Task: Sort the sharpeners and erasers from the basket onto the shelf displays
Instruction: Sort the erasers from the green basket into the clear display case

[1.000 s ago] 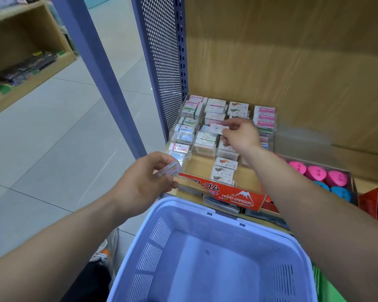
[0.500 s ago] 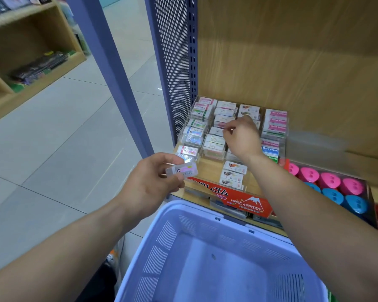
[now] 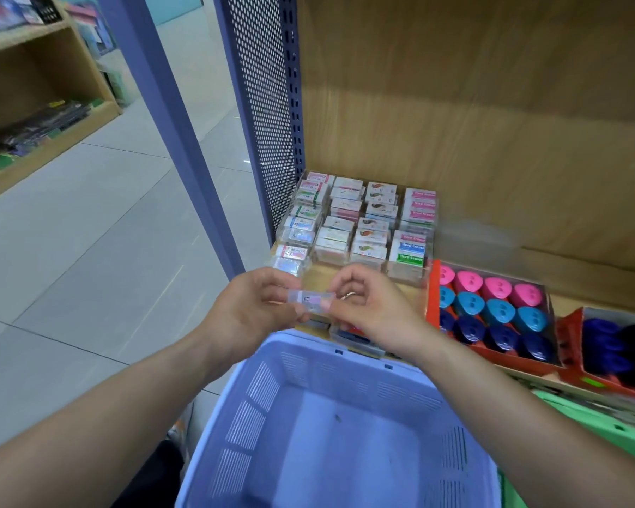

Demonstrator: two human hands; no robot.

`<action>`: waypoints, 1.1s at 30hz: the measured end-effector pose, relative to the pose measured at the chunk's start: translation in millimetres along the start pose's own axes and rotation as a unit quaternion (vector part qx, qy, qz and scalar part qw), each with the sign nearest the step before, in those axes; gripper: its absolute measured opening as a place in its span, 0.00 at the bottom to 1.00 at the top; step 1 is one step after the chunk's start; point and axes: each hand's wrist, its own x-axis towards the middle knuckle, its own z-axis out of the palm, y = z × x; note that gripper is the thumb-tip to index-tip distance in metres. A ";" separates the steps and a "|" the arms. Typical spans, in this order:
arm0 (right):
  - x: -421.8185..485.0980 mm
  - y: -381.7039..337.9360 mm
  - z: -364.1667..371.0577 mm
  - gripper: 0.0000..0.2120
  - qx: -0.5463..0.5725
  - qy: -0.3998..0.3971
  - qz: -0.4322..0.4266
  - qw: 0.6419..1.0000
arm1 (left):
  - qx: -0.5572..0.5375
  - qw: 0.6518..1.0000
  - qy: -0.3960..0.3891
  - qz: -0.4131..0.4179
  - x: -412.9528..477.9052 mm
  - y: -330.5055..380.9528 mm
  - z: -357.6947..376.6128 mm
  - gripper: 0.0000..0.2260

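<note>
Eraser [image 3: 310, 299]: rectangular block, glossy clear wrap; left hand [image 3: 248, 311] and right hand [image 3: 373, 311] each pinch one end, fingers curled. Near slatted plastic basket [image 3: 257, 416].

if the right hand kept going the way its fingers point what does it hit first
The right hand points left, pinching the small eraser; pushing on, it would probably meet the left hand gripping the eraser's other end, though depth is hard to judge from one view.
</note>
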 end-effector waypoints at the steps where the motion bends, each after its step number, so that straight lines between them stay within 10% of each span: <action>1: -4.3 4.1 0.0 0.08 0.001 -0.011 0.010 1.000 | 0.021 1.000 -0.001 0.000 -1.7 -3.9 1.5 0.11; 13: -9.1 35.1 -15.8 0.05 -0.086 -0.003 0.025 0.996 | 0.206 0.976 -0.010 0.065 4.3 -20.4 16.7 0.09; 23: 66.1 39.2 -28.5 0.04 -0.242 0.093 -0.013 0.966 | 0.563 0.818 -0.014 0.121 49.8 -50.2 -11.5 0.30; 33: 105.4 62.7 -7.9 0.05 -0.444 -0.026 -0.024 0.895 | 0.548 0.829 -0.061 0.091 77.8 -76.2 -36.5 0.34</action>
